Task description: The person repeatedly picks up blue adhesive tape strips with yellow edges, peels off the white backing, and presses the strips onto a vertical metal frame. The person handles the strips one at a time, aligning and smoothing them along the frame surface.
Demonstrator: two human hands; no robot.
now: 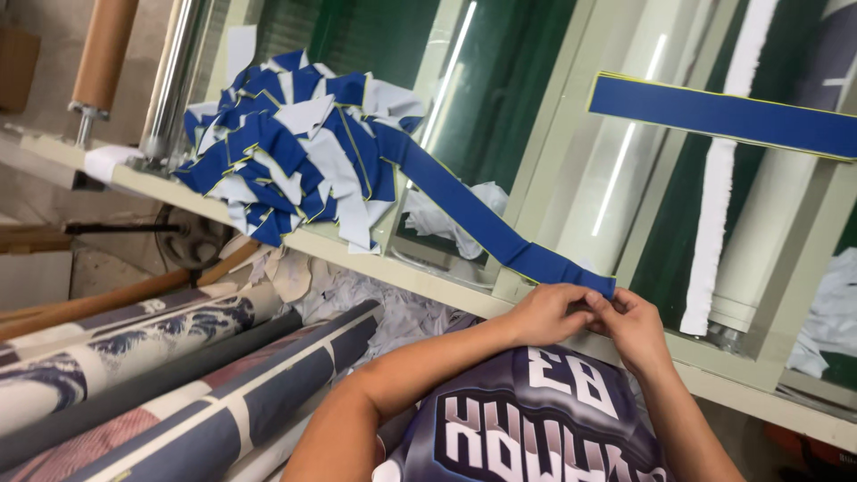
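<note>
Both hands, left (pixel 546 314) and right (pixel 636 326), pinching blue strip (pixel 473 210) end, seemingly fingertips together, forearms converging

Pale green frame ledge (pixel 428 278), blue-and-white strip pile (pixel 295 143), blue strip (pixel 486 228)

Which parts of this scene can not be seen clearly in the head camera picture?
- End of the blue strip: pinched between left hand and right hand; the fingers cover it.
- Second blue strip: cut off by the right edge.
- Pile of blue and white pieces: overlapping, uncountable.
- Printed fabric rolls: cut off by the left and bottom edges.
</note>
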